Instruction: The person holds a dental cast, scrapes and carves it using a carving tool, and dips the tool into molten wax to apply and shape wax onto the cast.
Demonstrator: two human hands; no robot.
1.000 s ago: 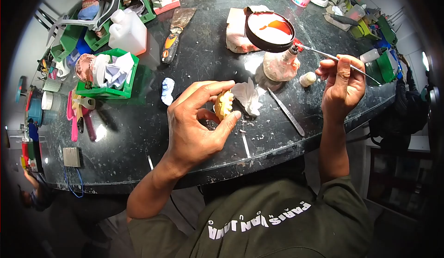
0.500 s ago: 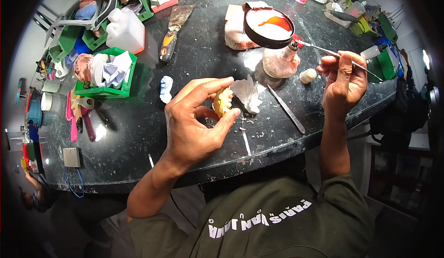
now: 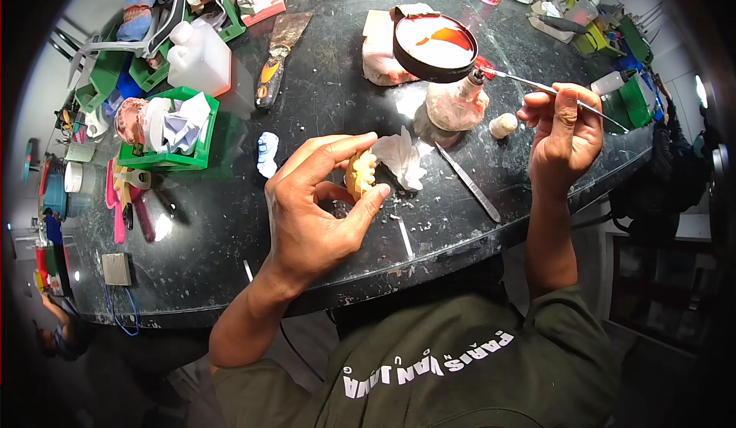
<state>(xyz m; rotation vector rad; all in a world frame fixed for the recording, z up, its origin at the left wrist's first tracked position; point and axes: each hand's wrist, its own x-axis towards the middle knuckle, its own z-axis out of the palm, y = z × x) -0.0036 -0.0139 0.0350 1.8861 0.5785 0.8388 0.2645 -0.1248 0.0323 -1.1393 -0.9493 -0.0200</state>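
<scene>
My left hand (image 3: 310, 202) pinches a small yellow dental cast (image 3: 359, 176) between thumb and fingers, its teeth turned right. My right hand (image 3: 566, 136) grips a thin metal wax instrument (image 3: 525, 82) by its shaft. The instrument's left tip reaches the top of a glass spirit burner (image 3: 452, 107), where something red (image 3: 483, 66) shows; I cannot make out a flame. Beside the tip is a round dark pan (image 3: 399, 54) with red wax in it. A crumpled tissue (image 3: 402, 163), a metal scalpel handle (image 3: 469, 184) and a whitish cap (image 3: 503, 126) lie between my hands.
At left stand a green tray (image 3: 203, 148) with a pink dental model and paper, and a plastic bottle (image 3: 201, 64). A scraper (image 3: 277, 60) and a pale blue piece (image 3: 267, 154) lie nearby. Green bins (image 3: 636, 102) and tools crowd the right. White scraps dot the dark table (image 3: 230, 236).
The view has shifted slightly, so the table's things sit a little further left. Both hands keep the same hold, and the instrument tip stays by the burner top.
</scene>
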